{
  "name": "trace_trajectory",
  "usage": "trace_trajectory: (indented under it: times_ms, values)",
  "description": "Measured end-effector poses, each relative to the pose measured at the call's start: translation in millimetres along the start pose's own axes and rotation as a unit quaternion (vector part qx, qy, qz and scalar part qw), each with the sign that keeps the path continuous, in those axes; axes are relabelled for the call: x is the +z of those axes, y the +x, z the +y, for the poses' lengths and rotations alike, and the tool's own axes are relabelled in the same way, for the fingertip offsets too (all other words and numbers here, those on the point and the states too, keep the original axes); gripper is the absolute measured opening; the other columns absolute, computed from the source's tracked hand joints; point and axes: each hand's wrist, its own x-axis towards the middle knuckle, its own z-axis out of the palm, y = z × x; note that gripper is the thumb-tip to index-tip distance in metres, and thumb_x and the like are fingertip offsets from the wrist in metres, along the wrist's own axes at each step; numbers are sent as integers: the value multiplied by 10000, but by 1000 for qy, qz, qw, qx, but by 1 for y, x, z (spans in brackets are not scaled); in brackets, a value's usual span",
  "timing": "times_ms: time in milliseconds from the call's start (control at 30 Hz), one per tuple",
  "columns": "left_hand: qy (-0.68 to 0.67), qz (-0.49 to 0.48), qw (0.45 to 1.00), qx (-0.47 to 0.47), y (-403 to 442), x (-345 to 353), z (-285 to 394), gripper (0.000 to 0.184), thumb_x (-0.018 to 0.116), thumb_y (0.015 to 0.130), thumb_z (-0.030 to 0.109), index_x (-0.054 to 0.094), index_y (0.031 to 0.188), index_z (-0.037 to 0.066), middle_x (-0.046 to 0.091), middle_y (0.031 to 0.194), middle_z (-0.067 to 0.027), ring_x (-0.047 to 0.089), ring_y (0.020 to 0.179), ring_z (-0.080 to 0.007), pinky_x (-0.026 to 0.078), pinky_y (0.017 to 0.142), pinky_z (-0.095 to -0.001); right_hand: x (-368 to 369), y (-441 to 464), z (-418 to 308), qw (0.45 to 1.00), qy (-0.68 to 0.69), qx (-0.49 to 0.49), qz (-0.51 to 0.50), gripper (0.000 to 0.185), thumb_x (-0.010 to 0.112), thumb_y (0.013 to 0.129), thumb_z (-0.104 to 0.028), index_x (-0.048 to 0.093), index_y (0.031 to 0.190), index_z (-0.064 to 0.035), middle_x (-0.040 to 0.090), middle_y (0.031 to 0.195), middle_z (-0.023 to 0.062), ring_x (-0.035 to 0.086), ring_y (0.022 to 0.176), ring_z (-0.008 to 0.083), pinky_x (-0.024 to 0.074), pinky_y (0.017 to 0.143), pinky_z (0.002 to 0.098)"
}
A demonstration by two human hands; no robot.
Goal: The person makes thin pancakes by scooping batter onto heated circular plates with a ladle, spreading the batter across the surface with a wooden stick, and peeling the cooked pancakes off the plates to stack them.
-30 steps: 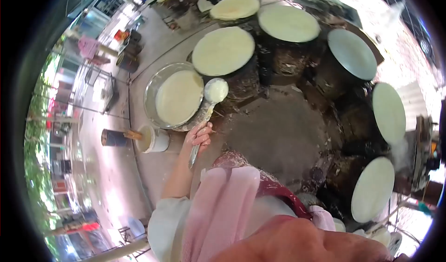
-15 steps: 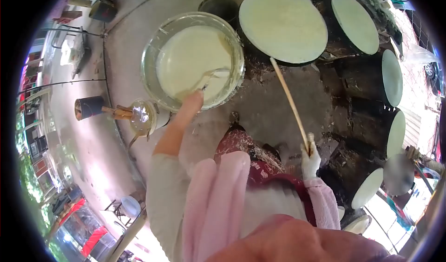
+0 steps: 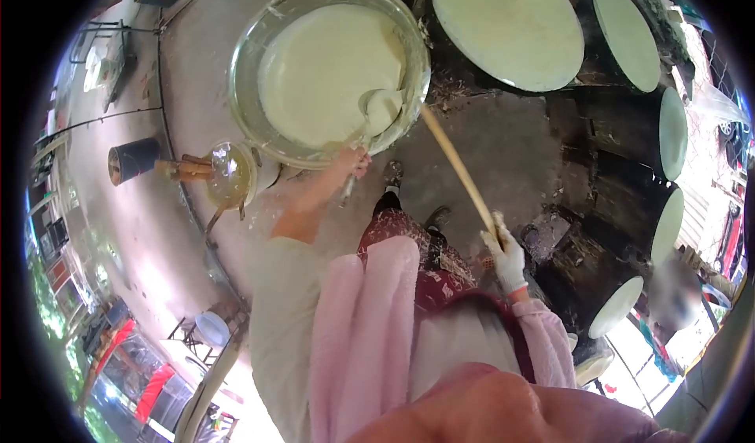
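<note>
My bare left hand [image 3: 351,162] is closed around the handle of a metal ladle [image 3: 384,111]. The ladle's bowl holds pale batter and is inside the right side of a large metal basin [image 3: 247,89], over the pale batter [image 3: 326,73]. In a white glove, my right hand [image 3: 506,256] grips the lower end of a long wooden stick [image 3: 456,164]. The stick slants up to the left, its far end by the basin's right rim. A big round griddle [image 3: 507,26] covered with a pale layer is right of the basin.
More round griddles [image 3: 627,36] curve down the right side on dark stoves. Left of the basin are a bucket [image 3: 236,177] with liquid and wooden handles, and a dark cylinder [image 3: 134,161]. My feet are on the grey floor [image 3: 472,128] inside the ring.
The ladle has gone from beside the basin into it. The gloved right hand and stick, unseen at first, came into view, and the stick's tip has shifted left. The view has moved nearer the basin.
</note>
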Motion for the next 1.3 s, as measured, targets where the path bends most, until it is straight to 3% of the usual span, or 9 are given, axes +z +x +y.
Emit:
trace_trajectory:
  times_ms: [167,300,433,500,633,933,1000,1067,1300]
  values:
    - [-415,-136,889,140,-34,91,-47,311,481,1022,318,569,987,22,319,595,67,327,419,-64,352,511,-268,59,-2,51,978,74,50,-189,457,619,970,-287,571,1315,10,680,1192,95,621,1090,151,443,966,262]
    - [-483,-160,838,194,-85,162,-46,292,443,1044,284,547,1059,12,344,607,98,302,418,-12,367,544,-251,49,-30,67,943,263,6,-203,405,624,970,-163,563,1293,73,642,1245,37,580,1115,116,425,994,250]
    - [-367,10,878,307,-191,219,-10,257,478,1040,240,527,1073,-10,365,621,89,322,416,-6,337,487,-219,-16,-59,60,957,155,26,-242,449,630,957,-105,512,1333,109,562,1383,77,508,1256,126,354,1075,241]
    - [-255,111,887,368,-261,243,19,247,491,1039,220,510,1086,-22,372,625,81,342,420,0,326,460,-211,-40,-82,53,959,188,-123,-175,466,642,947,-106,506,1340,104,548,1408,107,478,1297,134,343,1087,245]
    - [-351,-295,751,475,-316,204,61,253,481,1045,214,486,1098,-34,374,623,72,370,432,6,344,464,-215,-61,-103,72,921,257,-291,-20,488,622,925,-14,478,1380,89,458,1486,166,403,1387,194,302,1131,286]
    - [-252,-41,870,421,-295,176,153,260,483,1032,248,527,964,1,365,603,59,385,438,-41,336,466,-231,-76,-55,79,902,394,-131,122,511,600,942,11,434,1420,89,442,1500,131,413,1371,168,306,1128,279]
    - [-80,207,873,435,-310,230,146,290,486,1024,282,538,911,20,388,597,36,386,425,-78,311,425,-241,-84,-40,85,903,379,-135,153,516,608,941,4,437,1423,80,466,1483,113,434,1349,154,323,1109,261]
    - [13,233,878,418,-299,241,132,307,471,1031,298,542,937,14,403,594,17,374,406,-96,288,386,-258,-90,-31,105,889,391,-142,193,524,612,942,-4,437,1432,61,496,1461,80,466,1315,128,350,1076,231]
    - [-11,-107,980,166,-229,306,145,368,472,1034,357,560,1075,1,372,600,46,330,386,-61,291,405,-243,-139,-28,150,876,391,-57,279,545,657,932,-67,448,1412,83,479,1473,117,442,1341,154,318,1106,256]
